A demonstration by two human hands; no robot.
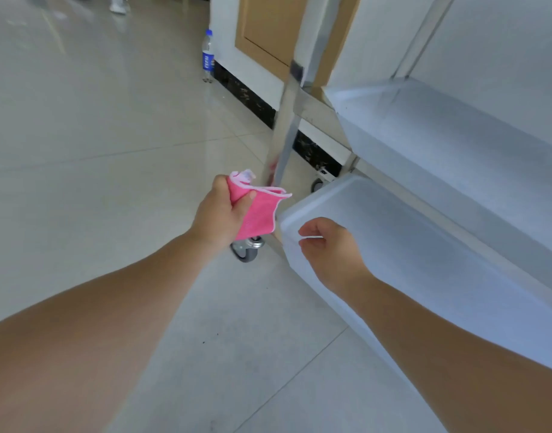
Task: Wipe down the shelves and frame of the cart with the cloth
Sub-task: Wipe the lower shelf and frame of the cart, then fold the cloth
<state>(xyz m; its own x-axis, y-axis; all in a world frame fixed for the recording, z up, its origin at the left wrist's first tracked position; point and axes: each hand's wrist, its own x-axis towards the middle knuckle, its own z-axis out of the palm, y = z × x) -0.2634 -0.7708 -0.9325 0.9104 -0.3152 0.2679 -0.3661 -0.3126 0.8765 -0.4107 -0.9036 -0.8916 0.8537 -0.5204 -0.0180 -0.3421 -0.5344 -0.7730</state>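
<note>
Left hand (220, 215): fingers and thumb curled tight round a folded pink cloth (256, 210), white-edged. The free part of the cloth hangs down and to the right of the fist; its top right corner lies at the foot of the cart's steel post (285, 132), contact blurred and not certain.

Right hand (329, 248): fingers loosely curled, holding nothing, over the near left corner of the lower tray (424, 245). Whether it touches the rim cannot be told. It sits just right of the cloth, apart from it.

Cart: steel frame, two pale plastic trays. Lower tray runs right and away from the right hand; upper tray (440, 126) is above and beyond it. The post rises up and away from the gripped cloth.

Caster (248, 250): grey wheel, directly below the left hand, partly hidden by cloth and wrist. A second wheel (316, 184) shows beyond the post.

Floor (96, 135): pale glossy tiles, left of and beneath both arms.

Bottle (207, 56): clear, blue label and cap, upright by the wall, well beyond the left hand.
</note>
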